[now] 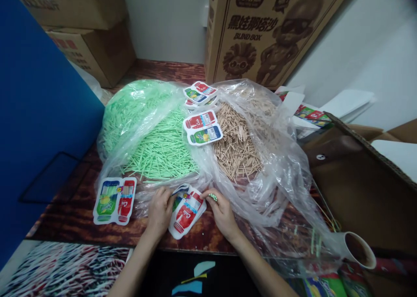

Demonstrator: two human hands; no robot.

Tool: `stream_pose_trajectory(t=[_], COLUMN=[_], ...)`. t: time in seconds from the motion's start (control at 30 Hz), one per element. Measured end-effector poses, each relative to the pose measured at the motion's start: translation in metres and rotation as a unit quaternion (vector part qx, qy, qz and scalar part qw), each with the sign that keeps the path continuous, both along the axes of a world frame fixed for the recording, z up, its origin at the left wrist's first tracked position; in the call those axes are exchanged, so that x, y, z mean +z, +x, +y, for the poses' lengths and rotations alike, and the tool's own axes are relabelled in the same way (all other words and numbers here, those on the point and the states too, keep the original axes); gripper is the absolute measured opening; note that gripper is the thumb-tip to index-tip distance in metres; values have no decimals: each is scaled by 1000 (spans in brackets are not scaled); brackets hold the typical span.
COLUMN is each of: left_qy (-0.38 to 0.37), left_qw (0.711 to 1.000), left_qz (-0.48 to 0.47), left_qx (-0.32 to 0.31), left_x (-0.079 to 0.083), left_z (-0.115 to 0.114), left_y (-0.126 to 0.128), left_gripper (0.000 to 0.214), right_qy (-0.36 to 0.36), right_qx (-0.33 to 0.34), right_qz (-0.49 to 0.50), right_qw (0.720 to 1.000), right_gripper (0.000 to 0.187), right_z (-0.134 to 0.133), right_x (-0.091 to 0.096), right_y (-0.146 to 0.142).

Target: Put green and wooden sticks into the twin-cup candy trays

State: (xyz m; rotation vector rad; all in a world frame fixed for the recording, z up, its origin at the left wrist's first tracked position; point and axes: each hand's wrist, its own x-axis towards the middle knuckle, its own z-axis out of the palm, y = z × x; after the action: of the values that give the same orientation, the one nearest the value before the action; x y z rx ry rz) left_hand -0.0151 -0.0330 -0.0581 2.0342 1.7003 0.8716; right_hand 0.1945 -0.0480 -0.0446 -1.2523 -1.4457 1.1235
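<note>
My left hand (159,212) grips the left edge of a bottle-shaped packet (185,219) printed with a red Cola bottle and a green-and-blue bottle. The packet is tilted, low over the table's front part. My right hand (224,215) is closed around a small bunch of light green sticks (213,196), their ends showing between the fingers. Its fingertips touch the packet's upper right edge. A similar packet (114,201) lies flat to the left, with sticks showing in its windows. Behind my hands are a heap of green sticks (163,151) and a heap of brown sticks (236,143).
Clear plastic bags (283,171) lie around both heaps. More packets (202,127) rest between the heaps. At right stand an open carton (358,179) and a paper cup (358,250). A blue panel (42,114) borders the left; a large printed box (260,32) stands behind.
</note>
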Motion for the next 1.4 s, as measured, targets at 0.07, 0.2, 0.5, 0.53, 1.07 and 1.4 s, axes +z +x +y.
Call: stream_pose_trajectory(t=[0.07, 0.2, 0.5, 0.53, 1.07, 1.4], left_qy=[7, 50, 83, 87, -2, -95], left_qw=[1000, 995, 995, 995, 967, 911], left_qz=[1, -20, -35, -34, -252, -400], left_qx=[16, 82, 50, 43, -31, -18], left_x=[-7, -14, -7, -7, 40, 39], left_z=[2, 0, 0, 1, 4, 12], left_y=[2, -1, -7, -8, 28, 45], left_gripper=[17, 7, 12, 12, 16, 17], right_qy=[0, 2, -6, -8, -173, -273], right_qx=[2, 0, 2, 2, -2, 107], right_qz=[-1, -8, -9, -8, 474, 279], right_qw=[1000, 1000, 1000, 1000, 863, 914], right_gripper=[21, 21, 22, 22, 12, 26], right_z=[1, 2, 4, 4, 76, 66], right_x=[-3, -7, -11, -10, 77, 83], right_y=[1, 1, 2, 2, 0, 0])
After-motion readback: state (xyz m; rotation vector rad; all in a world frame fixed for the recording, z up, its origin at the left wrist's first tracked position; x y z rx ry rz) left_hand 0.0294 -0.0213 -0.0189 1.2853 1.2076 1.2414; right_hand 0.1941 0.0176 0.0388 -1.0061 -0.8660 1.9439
